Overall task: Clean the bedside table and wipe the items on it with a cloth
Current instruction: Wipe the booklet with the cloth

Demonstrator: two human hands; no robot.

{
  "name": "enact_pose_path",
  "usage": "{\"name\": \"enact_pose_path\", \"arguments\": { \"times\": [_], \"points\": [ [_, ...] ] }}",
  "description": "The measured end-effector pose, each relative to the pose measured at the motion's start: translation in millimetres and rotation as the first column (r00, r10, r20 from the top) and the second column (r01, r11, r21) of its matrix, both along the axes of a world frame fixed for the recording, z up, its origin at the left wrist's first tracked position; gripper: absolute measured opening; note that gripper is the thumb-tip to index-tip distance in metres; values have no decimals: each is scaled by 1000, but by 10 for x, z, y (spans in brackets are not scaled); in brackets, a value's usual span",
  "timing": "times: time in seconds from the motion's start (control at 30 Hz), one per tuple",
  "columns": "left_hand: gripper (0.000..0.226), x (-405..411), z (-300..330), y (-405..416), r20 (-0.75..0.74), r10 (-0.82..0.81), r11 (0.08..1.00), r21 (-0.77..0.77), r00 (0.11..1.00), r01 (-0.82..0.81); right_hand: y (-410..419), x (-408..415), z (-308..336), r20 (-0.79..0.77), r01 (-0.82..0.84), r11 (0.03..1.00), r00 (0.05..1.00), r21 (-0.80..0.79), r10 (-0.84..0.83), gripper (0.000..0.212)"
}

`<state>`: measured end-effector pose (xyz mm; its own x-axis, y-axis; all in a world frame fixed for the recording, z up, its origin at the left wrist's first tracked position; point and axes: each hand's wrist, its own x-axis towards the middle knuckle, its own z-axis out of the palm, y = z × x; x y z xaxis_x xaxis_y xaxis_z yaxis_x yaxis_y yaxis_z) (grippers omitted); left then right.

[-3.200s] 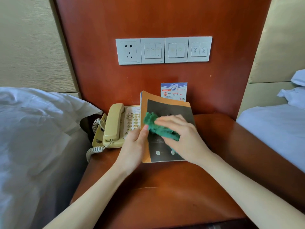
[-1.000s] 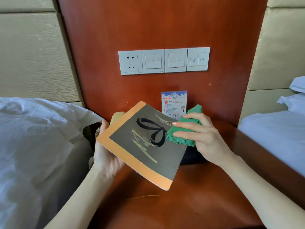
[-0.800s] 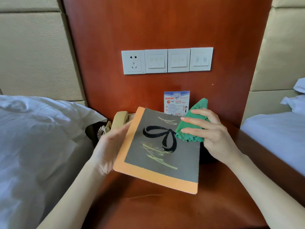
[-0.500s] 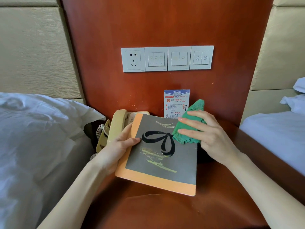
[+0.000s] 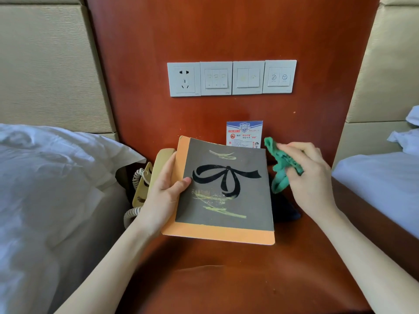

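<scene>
Book [image 5: 224,189] held tilted above the desk [image 5: 238,279], grey cover with black bow facing up, orange border along spine and lower edge. Left hand [image 5: 164,196] grips its left edge, thumb on the cover. Right hand [image 5: 310,175] is curled round a bunched green cloth [image 5: 280,164], just right of the book and off its cover. Beige telephone [image 5: 147,180] sits behind the left hand. Small printed card [image 5: 244,133] leans against the wood panel under the switch plates [image 5: 231,78]. White bedding [image 5: 45,189] lies to the left.
</scene>
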<state>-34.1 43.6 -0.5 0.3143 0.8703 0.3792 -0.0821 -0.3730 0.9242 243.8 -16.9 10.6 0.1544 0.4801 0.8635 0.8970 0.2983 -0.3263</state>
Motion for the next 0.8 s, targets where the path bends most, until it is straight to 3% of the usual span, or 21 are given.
{"name": "enact_pose_path", "arguments": {
  "times": [0.1,0.27,0.43,0.6,0.8],
  "points": [
    [55,62,-47,-28,-17,4,999,39,1000,-3,-5,-92,-15,-37,-49,999,998,-7,48,42],
    [55,170,-115,-93,-55,-86,993,75,995,90,-14,-327,-103,76,-66,998,995,5,65,37],
    [60,365,-126,-238,-189,-99,969,204,977,138,-39,-498,-101,281,-250,968,929,1,240,42],
    [59,346,-170,-253,-99,-115,983,133,988,127,-23,-411,-89,360,-216,975,906,-58,222,45],
    [54,297,-140,-251,-11,-64,991,117,998,65,-26,-263,-87,312,-139,988,938,-70,154,45]
  ]
}}
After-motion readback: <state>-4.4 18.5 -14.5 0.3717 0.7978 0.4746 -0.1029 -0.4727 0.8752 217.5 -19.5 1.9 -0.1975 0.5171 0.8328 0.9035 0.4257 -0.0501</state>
